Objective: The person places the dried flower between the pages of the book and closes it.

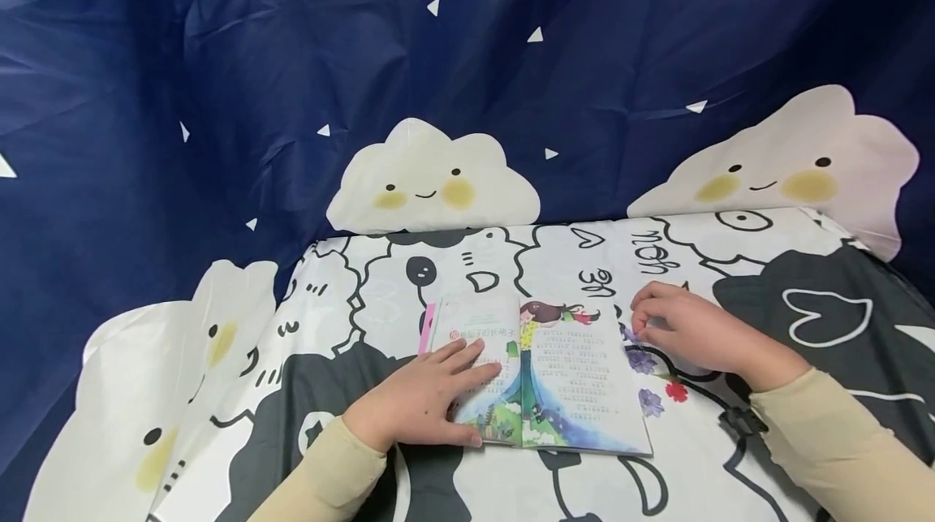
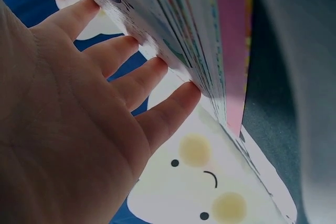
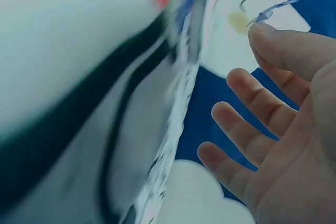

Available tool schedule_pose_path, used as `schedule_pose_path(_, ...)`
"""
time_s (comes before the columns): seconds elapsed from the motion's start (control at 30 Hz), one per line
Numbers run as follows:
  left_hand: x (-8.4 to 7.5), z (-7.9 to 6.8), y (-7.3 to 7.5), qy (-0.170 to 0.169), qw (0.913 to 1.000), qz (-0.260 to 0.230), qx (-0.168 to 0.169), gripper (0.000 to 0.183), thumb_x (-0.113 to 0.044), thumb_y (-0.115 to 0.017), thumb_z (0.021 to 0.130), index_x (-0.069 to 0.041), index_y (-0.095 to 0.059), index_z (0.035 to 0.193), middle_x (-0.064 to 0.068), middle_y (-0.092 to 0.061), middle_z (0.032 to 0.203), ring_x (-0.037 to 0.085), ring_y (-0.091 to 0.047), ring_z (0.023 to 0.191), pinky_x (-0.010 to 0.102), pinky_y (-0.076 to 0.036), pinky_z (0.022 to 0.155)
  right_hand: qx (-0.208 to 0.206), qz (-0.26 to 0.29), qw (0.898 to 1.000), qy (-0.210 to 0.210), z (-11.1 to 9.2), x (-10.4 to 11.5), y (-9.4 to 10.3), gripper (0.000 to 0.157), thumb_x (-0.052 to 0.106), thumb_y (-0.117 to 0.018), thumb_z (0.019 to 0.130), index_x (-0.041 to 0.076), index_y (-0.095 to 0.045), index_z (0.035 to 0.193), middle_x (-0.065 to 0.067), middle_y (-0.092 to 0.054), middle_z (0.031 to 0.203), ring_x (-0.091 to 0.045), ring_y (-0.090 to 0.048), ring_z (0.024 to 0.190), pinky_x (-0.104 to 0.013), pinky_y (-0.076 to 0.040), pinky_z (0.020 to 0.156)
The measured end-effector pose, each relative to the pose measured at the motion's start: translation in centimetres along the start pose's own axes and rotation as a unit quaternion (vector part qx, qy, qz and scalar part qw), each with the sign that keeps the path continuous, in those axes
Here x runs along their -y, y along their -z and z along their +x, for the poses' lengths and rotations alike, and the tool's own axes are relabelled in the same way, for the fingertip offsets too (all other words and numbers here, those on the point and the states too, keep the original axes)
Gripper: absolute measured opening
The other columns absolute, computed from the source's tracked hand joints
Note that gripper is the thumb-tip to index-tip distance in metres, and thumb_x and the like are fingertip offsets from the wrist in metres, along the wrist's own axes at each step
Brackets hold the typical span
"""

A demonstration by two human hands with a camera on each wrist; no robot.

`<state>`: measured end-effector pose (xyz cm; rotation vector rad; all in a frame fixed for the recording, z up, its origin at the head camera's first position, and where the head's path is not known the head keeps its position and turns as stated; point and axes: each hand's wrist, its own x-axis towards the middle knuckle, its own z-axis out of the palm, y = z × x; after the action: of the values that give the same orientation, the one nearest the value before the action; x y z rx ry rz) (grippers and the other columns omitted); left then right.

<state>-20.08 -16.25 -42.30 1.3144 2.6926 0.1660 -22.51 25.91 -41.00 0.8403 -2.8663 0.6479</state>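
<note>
presently showing book, laid open on black-and-white patterned cloth, in lower center of head view. resting on left page with left hand, with fingers extended and spread wide; contacting paper with 4 fingertips, per left wrist view. exposing pink cover edge along left side of book. pinching thin purple piece between thumb and forefinger of right hand, with narrow grip, just beside upper right edge of book; holding remaining 3 fingers apart and slightly bent. seen nearly edge-on in right wrist view, so cannot tell full outline of piece. displaying 2 purple flowers and 1 red flower on cloth, just beside right page. backed by navy fabric bearing white triangles and smiling clouds.
</note>
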Motion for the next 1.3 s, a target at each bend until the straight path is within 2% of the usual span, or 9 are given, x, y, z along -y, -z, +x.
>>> schedule_pose_path(0.27, -0.1, 0.0, 0.2, 0.002, 1.0, 0.003, 0.005, 0.087, -0.073, -0.06, 0.087, -0.035, -0.031, 0.16, 0.005, -0.024, 0.166, 0.034, -0.021, 0.151, 0.055, -0.032, 0.114, 0.013, 0.017, 1.0, 0.009, 1.7, 3.1, -1.4, 0.029, 0.007, -0.066, 0.094, 0.032, -0.061, 0.082, 0.007, -0.058, 0.111, -0.014, -0.057, 0.097, -0.036, -0.047, 0.077)
schedule_pose_path(0.57, 0.0, 0.5, 0.2, -0.003, 1.0, -0.003, 0.005, 0.087, -0.075, -0.058, 0.087, -0.037, -0.029, 0.16, 0.004, -0.022, 0.167, 0.033, -0.021, 0.152, 0.056, -0.032, 0.114, 0.019, 0.009, 1.0, 0.006, 3.5, 4.8, -2.8, 0.028, 0.005, -0.063, 0.092, 0.029, -0.059, 0.079, 0.008, -0.056, 0.109, -0.014, -0.058, 0.098, -0.037, -0.047, 0.08)
schedule_pose_path(0.7, 0.0, 0.2, 0.1, 0.005, 0.9999, -0.013, 0.004, 0.086, -0.074, -0.058, 0.087, -0.037, -0.029, 0.16, 0.004, -0.023, 0.167, 0.034, -0.019, 0.152, 0.056, -0.03, 0.115, 0.028, 0.021, 0.999, -0.005, 4.2, 5.2, -3.5, 0.027, 0.005, -0.064, 0.092, 0.027, -0.059, 0.078, 0.007, -0.057, 0.108, -0.016, -0.059, 0.1, -0.039, -0.047, 0.081)
schedule_pose_path(0.9, -0.1, -0.2, 0.0, 0.012, 0.9997, -0.021, 0.007, 0.086, -0.073, -0.059, 0.088, -0.038, -0.029, 0.16, 0.004, -0.024, 0.166, 0.035, -0.02, 0.152, 0.059, -0.03, 0.113, 0.061, 0.024, 0.998, -0.018, 4.4, 5.3, -4.4, 0.026, 0.009, -0.067, 0.094, 0.027, -0.059, 0.077, 0.007, -0.056, 0.106, -0.014, -0.056, 0.094, -0.036, -0.046, 0.077)
schedule_pose_path(1.07, -0.1, -0.1, 0.3, 0.014, 0.9999, -0.008, 0.003, 0.086, -0.072, -0.06, 0.087, -0.036, -0.03, 0.16, 0.004, -0.024, 0.166, 0.034, -0.02, 0.152, 0.056, -0.029, 0.115, 0.052, 0.023, 0.998, -0.021, 4.6, 5.2, -4.3, 0.025, 0.009, -0.068, 0.094, 0.026, -0.059, 0.077, 0.006, -0.055, 0.103, -0.014, -0.055, 0.091, -0.036, -0.045, 0.076)
schedule_pose_path(1.3, -0.1, 0.1, 0.1, 0.007, 0.9999, -0.013, 0.007, 0.086, -0.071, -0.061, 0.088, -0.036, -0.031, 0.16, 0.006, -0.025, 0.166, 0.036, -0.021, 0.151, 0.055, -0.029, 0.115, 0.06, 0.025, 0.997, -0.034, 4.5, 5.1, -4.5, 0.024, 0.01, -0.068, 0.094, 0.026, -0.06, 0.078, 0.007, -0.055, 0.103, -0.014, -0.054, 0.09, -0.037, -0.045, 0.078)
